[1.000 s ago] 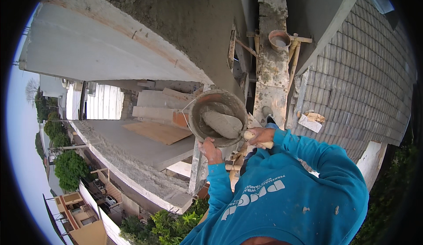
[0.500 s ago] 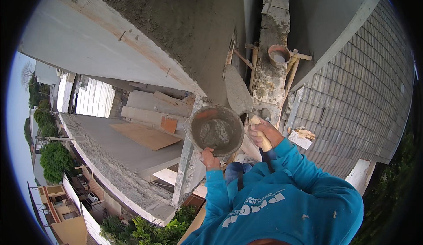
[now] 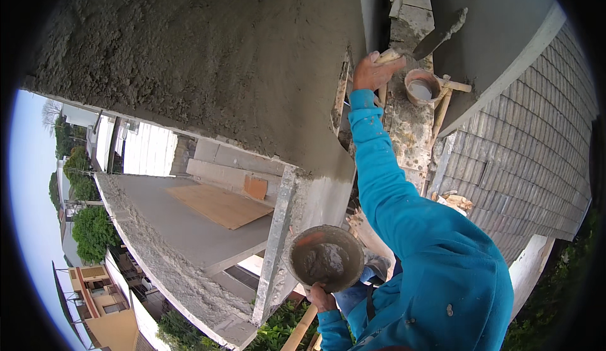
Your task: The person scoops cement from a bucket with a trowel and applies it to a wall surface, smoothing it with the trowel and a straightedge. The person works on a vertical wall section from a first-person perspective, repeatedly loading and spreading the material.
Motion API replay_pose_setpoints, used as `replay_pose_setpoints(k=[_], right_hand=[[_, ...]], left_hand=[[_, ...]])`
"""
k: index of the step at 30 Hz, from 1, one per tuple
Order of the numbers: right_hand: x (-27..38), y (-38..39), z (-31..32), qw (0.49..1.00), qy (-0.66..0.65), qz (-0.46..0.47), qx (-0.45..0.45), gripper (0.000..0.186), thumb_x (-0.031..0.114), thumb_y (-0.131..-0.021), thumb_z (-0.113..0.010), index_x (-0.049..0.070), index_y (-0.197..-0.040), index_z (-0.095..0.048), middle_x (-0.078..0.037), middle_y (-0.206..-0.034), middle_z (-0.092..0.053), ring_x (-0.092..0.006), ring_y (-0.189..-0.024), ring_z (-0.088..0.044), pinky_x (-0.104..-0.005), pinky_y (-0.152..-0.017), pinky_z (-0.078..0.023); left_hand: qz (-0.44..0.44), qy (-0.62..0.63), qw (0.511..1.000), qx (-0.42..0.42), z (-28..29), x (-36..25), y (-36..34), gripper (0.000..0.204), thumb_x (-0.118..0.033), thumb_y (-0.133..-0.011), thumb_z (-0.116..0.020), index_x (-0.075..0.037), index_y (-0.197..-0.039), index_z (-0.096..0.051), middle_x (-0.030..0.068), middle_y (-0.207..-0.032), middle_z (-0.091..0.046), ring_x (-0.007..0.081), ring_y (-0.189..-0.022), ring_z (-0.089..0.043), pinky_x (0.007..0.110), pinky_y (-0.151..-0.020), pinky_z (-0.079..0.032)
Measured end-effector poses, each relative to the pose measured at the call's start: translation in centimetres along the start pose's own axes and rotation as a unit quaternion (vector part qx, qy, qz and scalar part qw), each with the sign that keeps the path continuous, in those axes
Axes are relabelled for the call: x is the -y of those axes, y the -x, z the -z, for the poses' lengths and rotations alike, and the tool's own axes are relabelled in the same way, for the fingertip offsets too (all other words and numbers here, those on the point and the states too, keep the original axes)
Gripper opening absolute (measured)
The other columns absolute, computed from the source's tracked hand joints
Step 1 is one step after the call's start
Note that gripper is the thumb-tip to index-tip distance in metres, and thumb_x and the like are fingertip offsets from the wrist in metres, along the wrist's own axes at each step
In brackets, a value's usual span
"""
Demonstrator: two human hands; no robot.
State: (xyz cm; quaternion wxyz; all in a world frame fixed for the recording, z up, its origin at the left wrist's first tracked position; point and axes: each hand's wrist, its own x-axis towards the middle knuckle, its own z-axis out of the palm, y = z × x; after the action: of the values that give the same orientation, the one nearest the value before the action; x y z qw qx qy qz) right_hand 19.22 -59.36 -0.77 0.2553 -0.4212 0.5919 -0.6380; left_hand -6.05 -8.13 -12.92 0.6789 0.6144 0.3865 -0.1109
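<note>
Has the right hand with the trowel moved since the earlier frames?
Yes. The right hand has gone from beside the mortar pan up to the small bucket.

A single head-worn fisheye view looks steeply down from high on a building, close against a rough plastered wall [image 3: 208, 67]. Blue sleeves enter from the lower edge; a flat roof [image 3: 189, 225], trees and houses lie far below at left, a tiled roof [image 3: 536, 161] at right.

A mortar-spattered plank [image 3: 409, 130] carries what seems a bucket [image 3: 421, 86].
</note>
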Motion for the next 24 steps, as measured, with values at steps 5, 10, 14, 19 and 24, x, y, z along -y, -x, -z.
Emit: replay_pose_setpoints(k=[5,10,14,19,24], right_hand=[[5.9,11.7,3.1,0.837,-0.210,0.143,0.486,0.060,0.003,-0.077,-0.063,0.004,-0.131,-0.036,-0.024,-0.107,-0.059,-0.0472,-0.090,-0.060,-0.0494,-0.075,-0.049],[5.5,16.6,10.6,0.792,-0.244,0.002,0.560,0.059,0.006,-0.085,-0.060,0.004,-0.137,-0.031,-0.030,-0.105,-0.057,-0.0461,-0.086,-0.061,-0.0499,-0.074,-0.048],[0.4,13.1,4.3,0.835,-0.128,-0.154,0.513,0.060,0.009,-0.089,-0.060,0.006,-0.139,-0.027,-0.021,-0.099,-0.059,-0.0319,-0.072,-0.062,-0.0429,-0.060,-0.052],[-1.1,8.8,-6.5,0.757,-0.180,-0.349,0.522,0.056,0.008,-0.091,-0.057,0.009,-0.137,-0.025,-0.012,-0.084,-0.054,-0.0186,-0.059,-0.055,-0.0348,-0.044,-0.048],[4.1,10.6,-4.3,0.748,-0.227,-0.312,0.540,0.055,0.005,-0.089,-0.057,0.008,-0.133,-0.025,-0.021,-0.095,-0.057,-0.0266,-0.058,-0.061,-0.0379,-0.042,-0.053]], left_hand=[[-0.118,-0.126,0.983,0.058,0.1,0.1,1.9,0.056,0.008,-0.063,-0.046,-0.002,-0.118,-0.052,0.0121,-0.111,-0.056,0.0319,-0.099,-0.060,0.043,-0.080,-0.057],[-0.002,-0.053,0.998,0.032,-0.3,0.3,1.4,0.054,0.007,-0.063,-0.047,-0.004,-0.117,-0.051,0.0126,-0.110,-0.056,0.0320,-0.098,-0.061,0.043,-0.081,-0.057],[-0.253,-0.340,0.890,0.171,-0.4,0.9,1.0,0.052,0.007,-0.065,-0.048,-0.005,-0.116,-0.052,0.0116,-0.108,-0.056,0.0306,-0.094,-0.061,0.043,-0.076,-0.057],[-0.148,-0.255,0.946,0.136,-2.4,0.5,2.6,0.049,0.007,-0.066,-0.051,-0.004,-0.114,-0.052,0.0115,-0.105,-0.057,0.0300,-0.092,-0.060,0.041,-0.075,-0.055],[0.064,-0.034,0.997,0.038,-4.8,-0.8,4.3,0.043,0.006,-0.067,-0.052,-0.004,-0.109,-0.054,0.0113,-0.103,-0.057,0.0292,-0.092,-0.061,0.040,-0.076,-0.054]])
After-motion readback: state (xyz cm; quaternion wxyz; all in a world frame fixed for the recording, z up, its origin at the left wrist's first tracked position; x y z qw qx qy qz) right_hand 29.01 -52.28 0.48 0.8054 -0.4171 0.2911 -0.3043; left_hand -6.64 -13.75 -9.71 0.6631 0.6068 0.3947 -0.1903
